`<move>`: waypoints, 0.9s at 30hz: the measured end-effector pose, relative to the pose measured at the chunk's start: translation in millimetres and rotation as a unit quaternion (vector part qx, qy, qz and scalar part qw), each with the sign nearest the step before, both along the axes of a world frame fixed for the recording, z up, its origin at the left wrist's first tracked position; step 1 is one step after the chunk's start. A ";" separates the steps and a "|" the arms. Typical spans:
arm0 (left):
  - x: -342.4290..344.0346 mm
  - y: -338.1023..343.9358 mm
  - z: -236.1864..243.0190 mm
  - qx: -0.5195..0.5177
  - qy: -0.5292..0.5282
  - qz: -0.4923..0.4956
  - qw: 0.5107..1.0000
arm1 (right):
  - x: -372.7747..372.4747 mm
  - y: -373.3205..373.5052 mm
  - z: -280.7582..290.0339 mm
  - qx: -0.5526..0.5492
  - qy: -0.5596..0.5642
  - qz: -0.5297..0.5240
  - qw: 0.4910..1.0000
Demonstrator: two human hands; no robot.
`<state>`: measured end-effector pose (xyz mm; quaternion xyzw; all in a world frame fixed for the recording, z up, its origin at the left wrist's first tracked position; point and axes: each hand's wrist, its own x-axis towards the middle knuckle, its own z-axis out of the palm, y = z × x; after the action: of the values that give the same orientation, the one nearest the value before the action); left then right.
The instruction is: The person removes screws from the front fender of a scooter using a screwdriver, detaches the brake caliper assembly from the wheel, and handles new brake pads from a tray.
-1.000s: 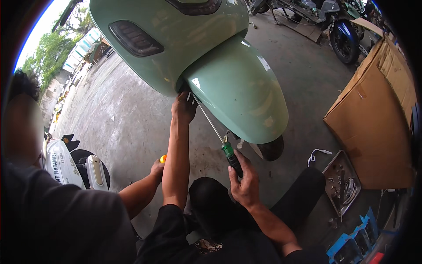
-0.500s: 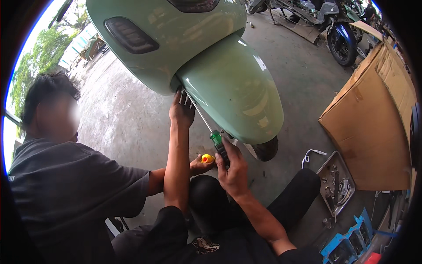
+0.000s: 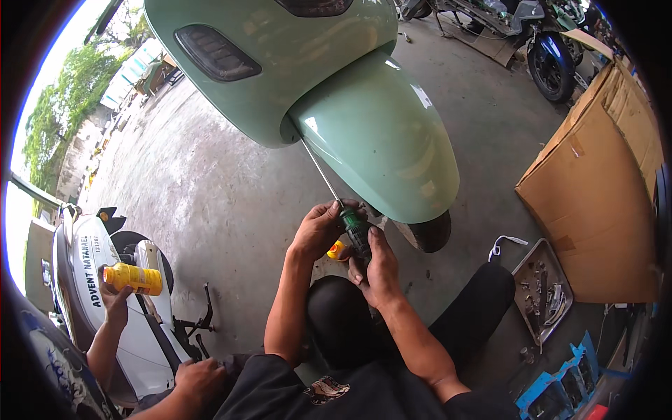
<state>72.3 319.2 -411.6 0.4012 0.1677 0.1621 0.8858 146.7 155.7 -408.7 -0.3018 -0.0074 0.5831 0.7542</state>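
Note:
My left hand [image 3: 318, 227] pinches the screwdriver [image 3: 353, 225] near where its long metal shaft meets the green-and-black handle. Around the lower handle, my right hand [image 3: 378, 269] is closed. The shaft runs up to the gap beside the mint-green front fender [image 3: 371, 133], under the scooter's front body [image 3: 238, 112]; its tip is hidden there. A yellow object with an orange top [image 3: 334, 249] shows just left of the handle, mostly hidden by my hands; what supports it is unclear.
At left, another person's hand [image 3: 113, 297] holds a yellow bottle [image 3: 140, 278] above a white scooter [image 3: 101, 245]; another hand [image 3: 199, 378] is below. To my right stand a large cardboard box [image 3: 581, 210], a metal tool tray [image 3: 542, 315] and blue packaging [image 3: 560, 385]. Motorbikes [image 3: 549, 66] are behind.
My left hand has come down from under the fender to the screwdriver handle. The co-worker's head has left view at left, and a yellow bottle is now held up there.

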 end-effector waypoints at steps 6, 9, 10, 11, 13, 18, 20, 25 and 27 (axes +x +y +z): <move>8.6 4.1 5.5 -0.006 -0.018 0.012 1.000 | 19.7 -40.6 -5.6 -0.122 -0.583 -0.134 0.792; 11.2 3.8 8.5 0.015 0.023 0.029 0.999 | 51.9 -43.7 -40.7 -0.188 -0.621 -0.159 0.744; 13.0 4.5 9.0 0.009 0.047 0.023 0.999 | 58.8 -42.7 -54.0 -0.229 -0.566 -0.143 0.779; 13.3 4.4 9.5 0.014 0.009 0.002 1.000 | 68.6 -40.0 -64.2 -0.187 -0.574 -0.167 0.780; 13.5 5.5 11.5 0.025 -0.001 0.003 1.000 | 83.6 -37.9 -78.9 -0.239 -0.581 -0.153 0.763; 15.9 6.1 18.5 0.022 0.047 -0.005 0.999 | 124.1 -36.4 -72.5 -0.337 -0.617 -0.188 0.686; 24.9 2.4 20.2 0.022 0.066 0.006 0.998 | 140.9 -37.4 -58.6 -0.317 -0.575 -0.213 0.724; 55.0 -5.9 19.3 0.026 0.100 0.027 0.994 | 107.3 -67.5 -20.1 -0.071 -0.476 -0.182 0.857; 62.6 -9.4 16.9 0.037 0.101 0.043 0.993 | 80.1 -72.8 -7.3 -0.013 -0.484 -0.148 0.863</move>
<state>134.9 309.8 -394.7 0.4403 0.2674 0.1649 0.8411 226.8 82.9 -416.0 -0.5531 -0.3188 0.2450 0.7296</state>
